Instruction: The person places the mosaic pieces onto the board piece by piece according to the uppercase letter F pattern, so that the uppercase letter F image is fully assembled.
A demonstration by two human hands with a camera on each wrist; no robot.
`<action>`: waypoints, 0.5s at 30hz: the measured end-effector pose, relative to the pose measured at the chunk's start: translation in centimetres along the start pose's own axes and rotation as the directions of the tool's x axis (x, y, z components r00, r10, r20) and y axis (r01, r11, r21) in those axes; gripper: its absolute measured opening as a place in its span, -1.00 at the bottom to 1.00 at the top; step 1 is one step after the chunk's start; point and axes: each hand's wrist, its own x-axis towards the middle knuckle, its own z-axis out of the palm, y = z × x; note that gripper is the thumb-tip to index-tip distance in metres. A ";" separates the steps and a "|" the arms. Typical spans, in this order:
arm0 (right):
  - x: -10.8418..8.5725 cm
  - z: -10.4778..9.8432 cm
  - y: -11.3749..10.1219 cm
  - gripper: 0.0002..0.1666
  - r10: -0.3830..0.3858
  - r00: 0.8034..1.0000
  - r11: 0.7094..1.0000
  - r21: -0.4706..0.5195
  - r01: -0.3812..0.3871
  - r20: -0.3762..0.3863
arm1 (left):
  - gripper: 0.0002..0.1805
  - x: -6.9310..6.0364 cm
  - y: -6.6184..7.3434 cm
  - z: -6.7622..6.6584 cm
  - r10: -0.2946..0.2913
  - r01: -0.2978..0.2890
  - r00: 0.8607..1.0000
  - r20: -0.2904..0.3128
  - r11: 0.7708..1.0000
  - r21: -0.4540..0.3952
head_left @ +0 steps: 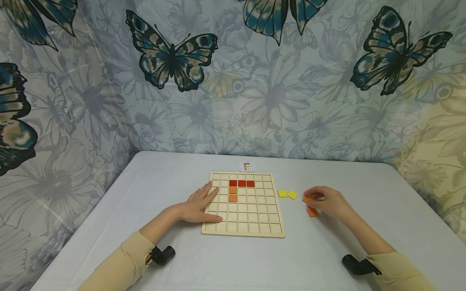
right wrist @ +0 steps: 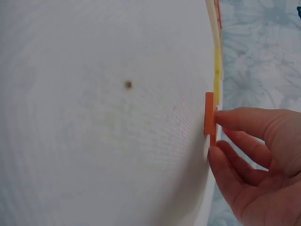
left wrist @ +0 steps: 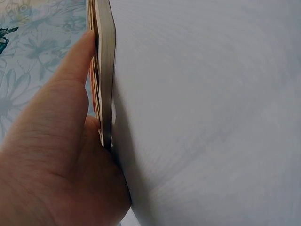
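One wooden grid board (head_left: 242,208) on white table (head_left: 225,262), three red tiles (head_left: 242,183) and two orange tiles (head_left: 233,194) in it, one pattern card (head_left: 247,166) at 12 o'clock, left hand (head_left: 196,208) on its 9 o'clock edge, thumb spread, two yellow tiles (head_left: 282,193) then right hand (head_left: 327,202) towards 3, pinching one of two loose orange tiles (head_left: 312,212)

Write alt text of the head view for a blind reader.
A person's right hand appears to pinch one of two loose orange tiles, while the left hand rests on a wooden grid board. Three red tiles and two orange squares form a corner on it; two yellow tiles lie beside it.
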 end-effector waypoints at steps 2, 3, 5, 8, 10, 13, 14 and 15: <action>0.0 -0.1 0.0 -0.59 -0.014 1.000 1.000 -0.018 0.014 -0.008 | 0.12 0.0 0.1 0.0 0.002 -0.002 1.000 -0.002 1.000 -0.003; 0.0 -0.2 0.0 -0.59 -0.022 1.000 0.999 -0.025 0.022 -0.012 | 0.12 -0.1 0.1 0.0 0.003 -0.003 1.000 -0.003 1.000 -0.004; -0.1 -0.3 0.1 -0.59 -0.037 0.999 0.998 -0.043 0.036 -0.022 | 0.12 -0.1 0.2 -0.1 0.003 -0.003 1.000 -0.003 1.000 -0.010; -0.1 -0.4 0.2 -0.59 -0.047 0.999 0.998 -0.051 0.046 -0.027 | 0.12 -0.2 0.2 -0.1 0.005 -0.006 1.000 -0.003 1.000 -0.014; -0.1 -0.4 0.2 -0.59 -0.048 0.998 0.998 -0.051 0.046 -0.029 | 0.12 -0.2 0.3 -0.1 0.006 -0.007 1.000 -0.003 1.000 -0.009; -0.1 -0.4 0.2 -0.59 -0.056 0.998 0.997 -0.047 0.054 -0.031 | 0.12 -0.2 0.2 -0.1 0.006 -0.006 1.000 -0.004 1.000 0.002; -0.1 -0.4 0.2 -0.59 -0.058 0.998 0.997 -0.048 0.057 -0.032 | 0.12 -0.1 0.2 -0.1 0.006 -0.006 1.000 -0.004 1.000 0.004; -0.1 -0.4 0.2 -0.59 -0.060 0.998 0.997 -0.048 0.059 -0.032 | 0.12 -0.2 0.2 -0.1 0.004 -0.004 1.000 -0.003 1.000 0.006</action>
